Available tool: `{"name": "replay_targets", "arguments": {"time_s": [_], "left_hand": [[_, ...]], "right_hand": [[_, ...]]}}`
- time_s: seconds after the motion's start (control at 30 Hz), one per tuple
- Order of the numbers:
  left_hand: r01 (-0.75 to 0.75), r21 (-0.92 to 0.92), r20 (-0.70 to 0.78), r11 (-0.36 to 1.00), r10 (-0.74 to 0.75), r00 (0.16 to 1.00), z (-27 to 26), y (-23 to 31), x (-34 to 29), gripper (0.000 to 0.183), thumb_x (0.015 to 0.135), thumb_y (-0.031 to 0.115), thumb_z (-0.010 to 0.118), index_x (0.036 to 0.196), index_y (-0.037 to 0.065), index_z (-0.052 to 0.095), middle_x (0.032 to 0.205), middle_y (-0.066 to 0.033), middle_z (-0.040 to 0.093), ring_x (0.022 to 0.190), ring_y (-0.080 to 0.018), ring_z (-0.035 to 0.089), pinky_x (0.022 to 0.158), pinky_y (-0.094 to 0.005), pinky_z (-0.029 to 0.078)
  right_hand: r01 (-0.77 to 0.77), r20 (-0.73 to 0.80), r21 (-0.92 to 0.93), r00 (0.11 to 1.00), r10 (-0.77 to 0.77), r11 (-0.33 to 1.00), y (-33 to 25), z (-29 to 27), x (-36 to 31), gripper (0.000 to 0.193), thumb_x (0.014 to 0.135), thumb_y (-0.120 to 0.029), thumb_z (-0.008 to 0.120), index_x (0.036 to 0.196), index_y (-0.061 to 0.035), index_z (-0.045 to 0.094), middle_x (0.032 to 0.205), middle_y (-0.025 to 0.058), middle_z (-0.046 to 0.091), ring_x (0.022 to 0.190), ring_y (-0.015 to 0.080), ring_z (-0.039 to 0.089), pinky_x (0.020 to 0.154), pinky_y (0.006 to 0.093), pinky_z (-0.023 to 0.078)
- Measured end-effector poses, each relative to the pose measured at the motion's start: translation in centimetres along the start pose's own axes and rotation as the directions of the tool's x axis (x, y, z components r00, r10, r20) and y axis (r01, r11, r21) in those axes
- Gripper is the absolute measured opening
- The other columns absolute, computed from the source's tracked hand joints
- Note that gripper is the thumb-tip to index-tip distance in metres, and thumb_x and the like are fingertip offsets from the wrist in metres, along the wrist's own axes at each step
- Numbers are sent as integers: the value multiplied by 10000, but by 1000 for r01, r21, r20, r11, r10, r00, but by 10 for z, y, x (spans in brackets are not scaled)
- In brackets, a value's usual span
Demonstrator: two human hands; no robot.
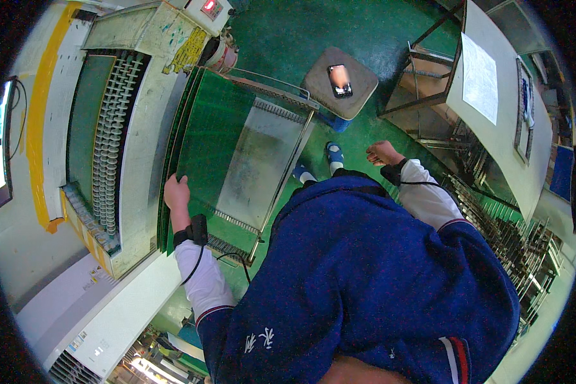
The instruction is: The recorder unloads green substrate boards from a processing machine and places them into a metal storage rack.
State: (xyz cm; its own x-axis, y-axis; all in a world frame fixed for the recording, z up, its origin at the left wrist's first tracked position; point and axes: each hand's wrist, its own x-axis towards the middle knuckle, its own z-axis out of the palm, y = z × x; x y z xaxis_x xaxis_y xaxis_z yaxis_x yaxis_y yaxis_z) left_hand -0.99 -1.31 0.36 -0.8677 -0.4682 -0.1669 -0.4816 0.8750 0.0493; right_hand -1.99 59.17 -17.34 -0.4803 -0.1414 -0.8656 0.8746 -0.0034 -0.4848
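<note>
Standing on green floor [269, 38], a rack [281, 93] holds green panels [205, 128].

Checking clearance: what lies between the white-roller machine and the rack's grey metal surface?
Head view: thin green rectangular panels, the bare left hand at their edge.

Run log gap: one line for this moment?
left hand: at edge of green rectangular panels, slotted metal rack | right hand: loosely curled, no object visible
</note>
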Motion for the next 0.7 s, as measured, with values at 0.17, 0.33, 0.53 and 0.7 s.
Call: {"name": "replay_targets", "arguments": {"time_s": [0.17,0.33,0.53,0.7], "left_hand": [[-28,-17,-48,999,27,998,7,-7,2,285,783,233,602,1009,60,594,899,-189,619,842,-371,583,706,-432,450],[-24,-23,-24,999,24,999,7,-6,4,277,782,225,604,1002,57,593,897,-185,620,836,-371,583,704,-435,449],[-11,-5,-21,1000,11,1000,1,-3,0,288,778,238,611,1005,61,594,909,-183,619,843,-371,581,712,-438,449],[-2,5,45,1000,2,999,-7,7,-2,325,802,263,580,1059,62,581,972,-175,608,900,-353,573,742,-430,450]], "right_hand": [[-26,25,20,999,26,999,-2,-1,1,194,771,-83,546,617,-102,431,510,13,416,409,98,373,347,250,250],[-29,-35,-24,999,28,999,-5,1,-4,129,767,-108,571,663,-85,499,531,39,475,428,126,438,352,256,302],[-16,-14,-18,1000,16,1000,-1,-1,2,132,755,-104,588,670,-77,491,542,43,488,434,131,452,357,264,320],[-50,54,49,997,48,998,2,-6,6,174,761,-83,572,642,-82,445,525,33,450,422,121,423,348,256,289]]}}
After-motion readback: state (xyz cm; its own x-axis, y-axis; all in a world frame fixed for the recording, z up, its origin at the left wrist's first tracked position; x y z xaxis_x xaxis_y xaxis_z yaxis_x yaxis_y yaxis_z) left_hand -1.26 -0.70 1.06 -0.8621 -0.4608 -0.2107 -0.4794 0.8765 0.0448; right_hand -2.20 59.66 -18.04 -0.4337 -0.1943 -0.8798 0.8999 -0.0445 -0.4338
